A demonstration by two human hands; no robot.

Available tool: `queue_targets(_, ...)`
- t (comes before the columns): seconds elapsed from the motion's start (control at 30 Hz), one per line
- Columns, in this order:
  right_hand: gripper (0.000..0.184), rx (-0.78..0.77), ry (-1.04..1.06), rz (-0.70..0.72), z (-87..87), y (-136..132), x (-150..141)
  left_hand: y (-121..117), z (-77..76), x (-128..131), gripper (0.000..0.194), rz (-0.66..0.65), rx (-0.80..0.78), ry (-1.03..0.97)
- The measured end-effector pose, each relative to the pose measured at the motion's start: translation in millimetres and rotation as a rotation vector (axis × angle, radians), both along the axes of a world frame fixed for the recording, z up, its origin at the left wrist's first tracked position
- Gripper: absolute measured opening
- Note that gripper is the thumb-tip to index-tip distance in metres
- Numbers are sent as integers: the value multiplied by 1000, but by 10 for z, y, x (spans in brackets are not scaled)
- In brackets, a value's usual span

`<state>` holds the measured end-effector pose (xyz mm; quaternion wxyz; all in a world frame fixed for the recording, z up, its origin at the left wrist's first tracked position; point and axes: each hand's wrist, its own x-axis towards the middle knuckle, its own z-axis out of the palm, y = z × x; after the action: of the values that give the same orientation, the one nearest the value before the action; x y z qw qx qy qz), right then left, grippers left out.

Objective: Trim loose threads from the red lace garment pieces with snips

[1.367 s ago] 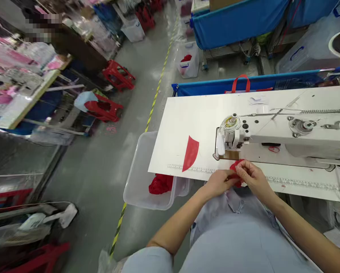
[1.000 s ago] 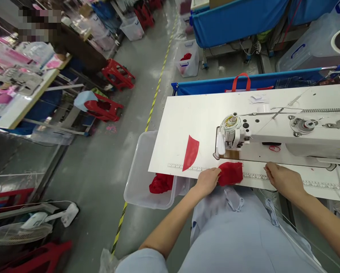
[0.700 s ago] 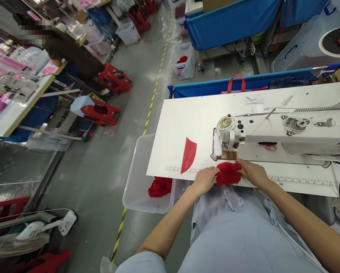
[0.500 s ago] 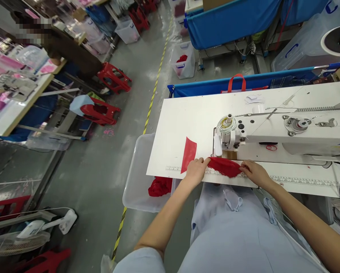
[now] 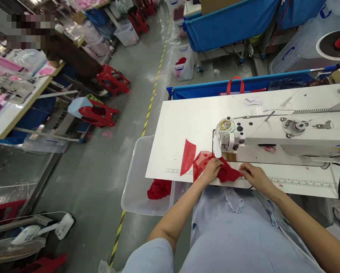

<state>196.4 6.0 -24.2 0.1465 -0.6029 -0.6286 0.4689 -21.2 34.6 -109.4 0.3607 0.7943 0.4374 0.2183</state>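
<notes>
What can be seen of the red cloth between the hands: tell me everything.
The cloth is red and looks thin and soft. Its left part is sheer, spread out, with darker spots; the right part is denser, bunched and narrows to a tip. It lies on the table near the front edge, before the machine and close beside the flat piece. The left hand rests on its middle; the right hand pinches the tip.

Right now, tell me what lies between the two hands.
Bunched red cloth stretches from the left hand to the right hand, over the white table, in the head view.
</notes>
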Motion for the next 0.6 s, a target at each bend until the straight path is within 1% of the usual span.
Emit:
queue_targets(0.07, 19, 40, -58, -38, 27, -37, 126, 23, -26, -24, 25, -10, -9, 7)
queue_targets(0.13, 19, 52, -96, -82, 68, -106, 276, 20, -13, -15, 24, -36, -11, 43)
queue_targets(0.23, 21, 15, -112, -149, 117, -241, 490, -4, 33, 28, 26, -75, -10, 118)
queue_targets(0.3, 23, -15, -96, -172, 114, -320, 603, -21, 51, 50, 27, -86, -10, 141)
queue_targets(0.37, 24, -20, -106, -198, 79, -372, 690, -32, 50, 58, 26, -70, -16, 141)
queue_targets(0.5, 24, -5, -217, -278, -32, -433, 850, -28, 30, 46, 26, -18, -26, 171)
queue_targets(0.57, 24, 19, -251, -264, -100, -511, 975, -25, 34, 42, 26, -18, -14, 203)
queue_targets(0.6, 23, 57, -294, -250, -140, -577, 1061, -27, 39, 41, 25, -20, -3, 217)
